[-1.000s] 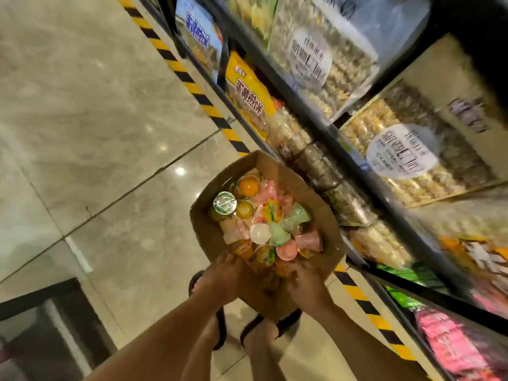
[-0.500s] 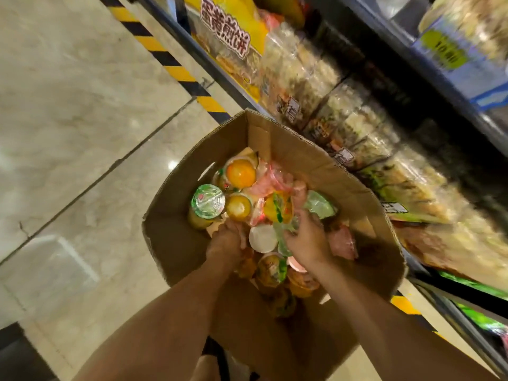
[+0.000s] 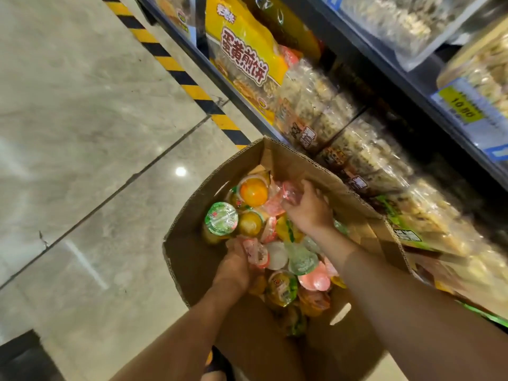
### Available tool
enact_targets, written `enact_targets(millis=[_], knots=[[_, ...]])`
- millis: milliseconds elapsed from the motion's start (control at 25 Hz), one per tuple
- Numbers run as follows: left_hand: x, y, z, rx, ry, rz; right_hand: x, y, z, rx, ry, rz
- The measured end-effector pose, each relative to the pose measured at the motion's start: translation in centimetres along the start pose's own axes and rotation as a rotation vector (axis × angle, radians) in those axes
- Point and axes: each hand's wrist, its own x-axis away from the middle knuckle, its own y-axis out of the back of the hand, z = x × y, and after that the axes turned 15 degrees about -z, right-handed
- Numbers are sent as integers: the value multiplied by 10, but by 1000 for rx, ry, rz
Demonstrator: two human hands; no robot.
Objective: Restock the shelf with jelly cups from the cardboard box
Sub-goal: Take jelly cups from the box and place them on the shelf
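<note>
Both your grips hold cups in the cardboard box (image 3: 192,265): left hand (image 3: 236,268) a pink jelly cup (image 3: 257,253), right hand (image 3: 308,210) a second cup (image 3: 290,191). The shelf (image 3: 384,72) lies nearer your right hand.

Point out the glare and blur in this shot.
Head view: a bright light spot glares off the floor near the cardboard box; head view: the shelf packets on the right are smeared with blur, their labels hard to read; head view: the jelly cups in the box are fairly sharp.

Box (image 3: 192,259) top open; packets (image 3: 324,111) crowd shelf (image 3: 242,97).
</note>
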Motion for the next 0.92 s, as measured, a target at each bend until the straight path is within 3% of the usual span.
enact_targets(millis=[160,400,680,920], knots=[[5,14,4,124,31,-37,-13,-20,12,60,-36,64],[40,68,-8,143,-51,-48,37,12,22,67,104,-63],[141,174,-21,126,-315,-123,162,132,33,-101,-13,-19],[235,269,-33,262,-324,-49,292,262,44,-152,-148,-45]])
